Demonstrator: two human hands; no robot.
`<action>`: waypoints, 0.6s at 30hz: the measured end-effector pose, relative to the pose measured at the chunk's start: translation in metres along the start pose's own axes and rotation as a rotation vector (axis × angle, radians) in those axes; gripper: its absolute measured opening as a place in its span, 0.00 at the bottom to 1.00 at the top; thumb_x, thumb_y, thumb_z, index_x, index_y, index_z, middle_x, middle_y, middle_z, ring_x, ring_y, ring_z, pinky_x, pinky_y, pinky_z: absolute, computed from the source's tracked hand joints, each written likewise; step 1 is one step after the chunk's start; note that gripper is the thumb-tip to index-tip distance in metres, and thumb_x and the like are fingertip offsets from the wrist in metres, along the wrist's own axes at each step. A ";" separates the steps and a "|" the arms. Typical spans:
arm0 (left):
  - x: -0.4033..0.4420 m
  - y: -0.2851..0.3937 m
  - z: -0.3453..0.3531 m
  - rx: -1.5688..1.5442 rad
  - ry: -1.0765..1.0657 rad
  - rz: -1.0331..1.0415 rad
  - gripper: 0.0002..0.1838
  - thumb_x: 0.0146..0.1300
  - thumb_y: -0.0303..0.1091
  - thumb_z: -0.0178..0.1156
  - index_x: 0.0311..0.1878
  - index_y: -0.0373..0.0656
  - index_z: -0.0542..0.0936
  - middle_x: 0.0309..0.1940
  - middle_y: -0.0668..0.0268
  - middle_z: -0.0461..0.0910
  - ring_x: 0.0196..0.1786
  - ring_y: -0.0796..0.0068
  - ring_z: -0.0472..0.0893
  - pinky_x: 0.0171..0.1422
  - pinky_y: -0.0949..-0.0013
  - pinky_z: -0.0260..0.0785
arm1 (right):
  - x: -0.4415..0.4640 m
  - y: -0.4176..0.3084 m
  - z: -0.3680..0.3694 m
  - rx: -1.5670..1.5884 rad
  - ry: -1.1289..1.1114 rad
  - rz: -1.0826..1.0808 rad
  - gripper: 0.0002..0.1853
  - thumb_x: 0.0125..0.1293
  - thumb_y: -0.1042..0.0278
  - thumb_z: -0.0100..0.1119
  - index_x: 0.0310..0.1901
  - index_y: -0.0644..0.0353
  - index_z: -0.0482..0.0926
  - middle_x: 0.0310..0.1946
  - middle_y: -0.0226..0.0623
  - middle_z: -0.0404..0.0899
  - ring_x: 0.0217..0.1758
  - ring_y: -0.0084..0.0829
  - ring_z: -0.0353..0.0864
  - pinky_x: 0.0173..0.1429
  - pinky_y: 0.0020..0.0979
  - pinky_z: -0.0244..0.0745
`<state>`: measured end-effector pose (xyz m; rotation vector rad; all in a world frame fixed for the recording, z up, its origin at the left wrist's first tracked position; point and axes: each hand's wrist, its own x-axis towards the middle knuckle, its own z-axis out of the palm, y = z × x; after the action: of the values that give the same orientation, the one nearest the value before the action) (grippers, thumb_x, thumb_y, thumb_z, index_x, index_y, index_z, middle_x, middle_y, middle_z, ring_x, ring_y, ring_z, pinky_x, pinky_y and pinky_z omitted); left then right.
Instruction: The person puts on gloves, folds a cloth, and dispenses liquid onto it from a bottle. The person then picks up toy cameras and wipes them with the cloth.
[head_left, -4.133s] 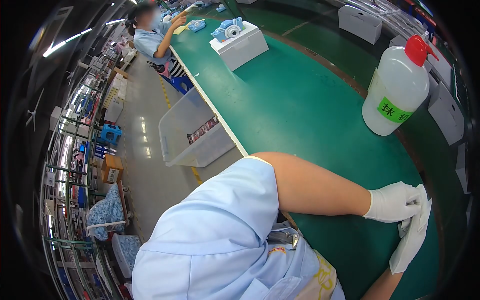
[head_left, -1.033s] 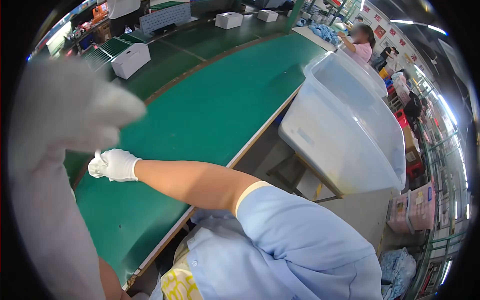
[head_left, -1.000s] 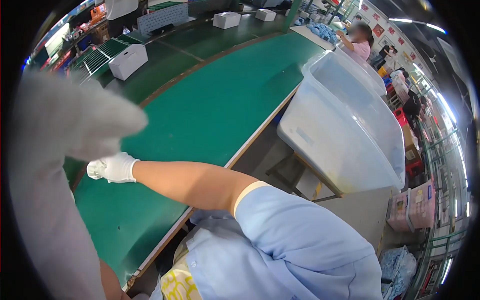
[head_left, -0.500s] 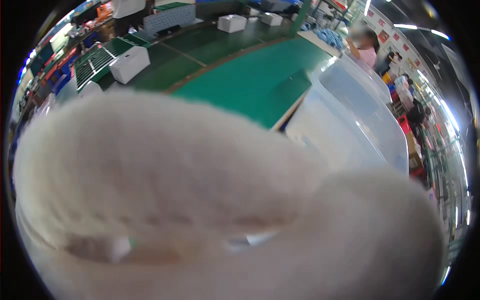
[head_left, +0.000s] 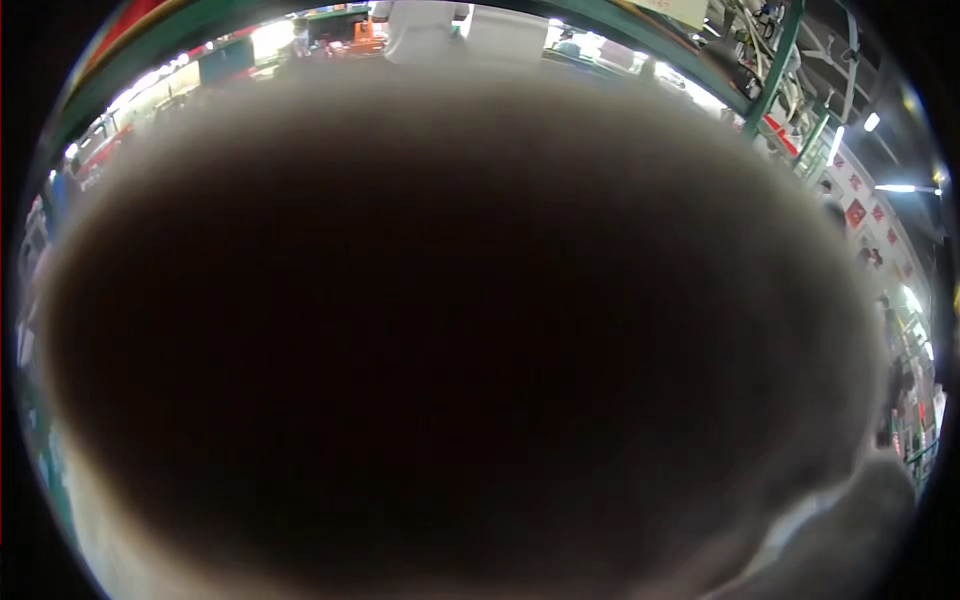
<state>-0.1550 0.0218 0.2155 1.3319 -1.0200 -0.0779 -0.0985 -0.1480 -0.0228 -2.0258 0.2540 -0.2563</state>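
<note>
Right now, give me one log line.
view: mostly blocked | blocker: dark blurred shape | hands: not distinguishable | held items: cannot tell | upper right: green post

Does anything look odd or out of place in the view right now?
Yes: what may be a hand, dark and badly blurred, fills most of the head view, leaving mainly edges such as the green post at upper right. That's odd because the work area is hidden, so I can't check for spills or damage.
</note>
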 end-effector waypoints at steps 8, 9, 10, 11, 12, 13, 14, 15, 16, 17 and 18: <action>-0.001 0.029 0.002 0.004 0.031 -0.111 0.19 0.74 0.43 0.40 0.30 0.39 0.65 0.24 0.59 0.68 0.25 0.67 0.67 0.33 0.64 0.64 | -0.001 -0.038 -0.009 0.096 -0.040 0.116 0.25 0.75 0.45 0.35 0.43 0.57 0.77 0.35 0.42 0.79 0.29 0.36 0.78 0.49 0.38 0.74; 0.003 0.023 -0.002 -0.023 0.018 -0.077 0.19 0.74 0.43 0.39 0.30 0.40 0.65 0.24 0.59 0.68 0.25 0.67 0.67 0.33 0.64 0.64 | -0.005 -0.039 -0.007 0.065 -0.039 0.097 0.28 0.75 0.42 0.33 0.43 0.58 0.78 0.34 0.42 0.79 0.29 0.35 0.78 0.50 0.37 0.74; 0.007 0.019 -0.005 -0.049 0.004 -0.043 0.19 0.74 0.42 0.39 0.29 0.41 0.64 0.24 0.59 0.67 0.24 0.66 0.66 0.32 0.63 0.64 | -0.003 -0.031 -0.003 0.101 -0.004 0.102 0.30 0.75 0.40 0.32 0.43 0.59 0.79 0.34 0.41 0.79 0.29 0.35 0.78 0.51 0.37 0.74; 0.007 0.023 -0.009 -0.155 0.015 -0.090 0.18 0.74 0.41 0.40 0.30 0.40 0.65 0.25 0.59 0.69 0.25 0.66 0.67 0.32 0.63 0.64 | -0.002 -0.030 0.000 0.133 0.026 0.100 0.33 0.76 0.38 0.30 0.44 0.59 0.79 0.34 0.41 0.80 0.30 0.34 0.79 0.51 0.36 0.75; 0.010 0.025 -0.009 -0.227 0.099 -0.125 0.17 0.74 0.41 0.40 0.31 0.40 0.66 0.26 0.58 0.70 0.25 0.65 0.68 0.33 0.63 0.65 | -0.005 -0.038 -0.004 0.122 0.022 0.120 0.33 0.76 0.37 0.29 0.43 0.59 0.79 0.34 0.41 0.80 0.30 0.34 0.79 0.51 0.36 0.75; 0.013 0.028 -0.008 -0.300 0.186 -0.152 0.16 0.74 0.40 0.41 0.31 0.40 0.67 0.26 0.58 0.71 0.26 0.65 0.70 0.34 0.63 0.66 | -0.014 -0.053 -0.012 0.113 0.016 0.135 0.34 0.75 0.37 0.28 0.43 0.59 0.79 0.34 0.42 0.80 0.30 0.34 0.80 0.51 0.36 0.75; 0.016 0.032 -0.006 -0.329 0.333 -0.170 0.15 0.74 0.39 0.42 0.32 0.40 0.68 0.27 0.57 0.72 0.27 0.64 0.71 0.36 0.62 0.68 | -0.020 -0.066 -0.017 0.117 0.013 0.148 0.35 0.75 0.36 0.28 0.42 0.59 0.80 0.34 0.42 0.80 0.30 0.34 0.80 0.51 0.37 0.75; 0.017 0.033 -0.004 -0.309 0.440 -0.128 0.14 0.73 0.37 0.43 0.32 0.40 0.68 0.28 0.56 0.73 0.29 0.63 0.73 0.38 0.62 0.70 | -0.023 -0.071 -0.016 0.161 0.050 0.157 0.36 0.75 0.35 0.27 0.43 0.59 0.80 0.35 0.42 0.81 0.30 0.34 0.81 0.49 0.37 0.75; 0.018 0.033 -0.003 -0.283 0.546 -0.086 0.12 0.72 0.36 0.45 0.33 0.40 0.69 0.29 0.56 0.73 0.30 0.62 0.75 0.40 0.61 0.71 | -0.020 -0.067 -0.016 0.159 0.025 0.134 0.36 0.75 0.34 0.28 0.44 0.59 0.80 0.34 0.41 0.81 0.30 0.34 0.81 0.48 0.38 0.75; 0.017 0.033 0.001 -0.286 0.613 -0.053 0.12 0.71 0.36 0.45 0.33 0.40 0.69 0.29 0.56 0.74 0.30 0.62 0.75 0.40 0.61 0.71 | -0.013 -0.055 -0.011 0.106 0.034 0.115 0.35 0.74 0.35 0.32 0.44 0.60 0.80 0.34 0.40 0.82 0.30 0.33 0.81 0.46 0.37 0.75; 0.015 0.031 0.001 -0.274 0.638 -0.021 0.12 0.71 0.36 0.45 0.33 0.40 0.69 0.29 0.56 0.74 0.30 0.62 0.75 0.40 0.61 0.71 | -0.007 -0.041 -0.007 0.048 0.043 0.104 0.33 0.74 0.35 0.36 0.45 0.60 0.80 0.33 0.39 0.82 0.29 0.32 0.80 0.45 0.36 0.76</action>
<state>-0.1616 0.0219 0.2498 1.0139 -0.4335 0.1780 -0.1049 -0.1339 0.0165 -1.9546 0.3760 -0.2390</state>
